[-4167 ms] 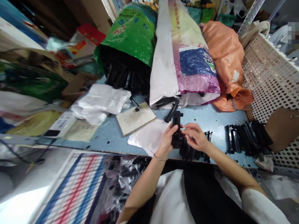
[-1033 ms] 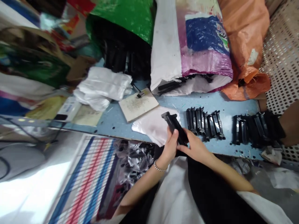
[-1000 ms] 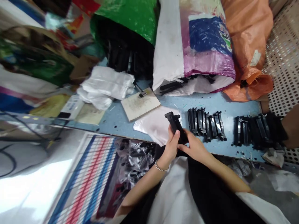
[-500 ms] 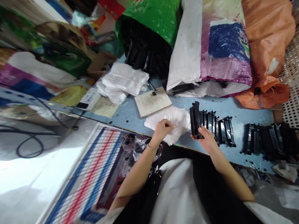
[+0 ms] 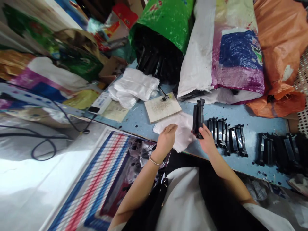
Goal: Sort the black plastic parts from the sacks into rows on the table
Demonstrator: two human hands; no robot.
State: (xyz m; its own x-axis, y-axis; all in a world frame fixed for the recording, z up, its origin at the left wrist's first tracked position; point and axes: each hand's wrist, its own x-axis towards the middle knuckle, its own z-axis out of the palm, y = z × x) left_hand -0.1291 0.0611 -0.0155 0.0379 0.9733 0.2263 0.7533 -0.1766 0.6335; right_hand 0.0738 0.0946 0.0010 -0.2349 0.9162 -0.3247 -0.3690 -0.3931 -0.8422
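Observation:
My left hand [image 5: 166, 138], with a beaded bracelet at the wrist, has its fingers pinched together on a thin plastic bag [image 5: 182, 136] at the table's front edge. More such bags lie flat beneath it, and the fingertips are partly hidden. In my right hand [image 5: 206, 138] is a black plastic part [image 5: 198, 118], long and narrow, held nearly upright by its lower end above the right side of the bags. Just right of that hand, several similar black parts [image 5: 226, 136] lie side by side in a row on the blue table [image 5: 252, 120].
A stained board [image 5: 162, 110] with a small black piece lies behind the bags. Left of it is a stack of white bags [image 5: 138, 84]. A green sack [image 5: 166, 24] of black parts, a white-purple sack [image 5: 237, 75] and an orange sack [image 5: 281, 64] stand along the back.
My right hand has raised the black part and shifted it slightly left, turning it more upright. My left hand stays at the bags, its fingers turned more. The whole view has shifted a little.

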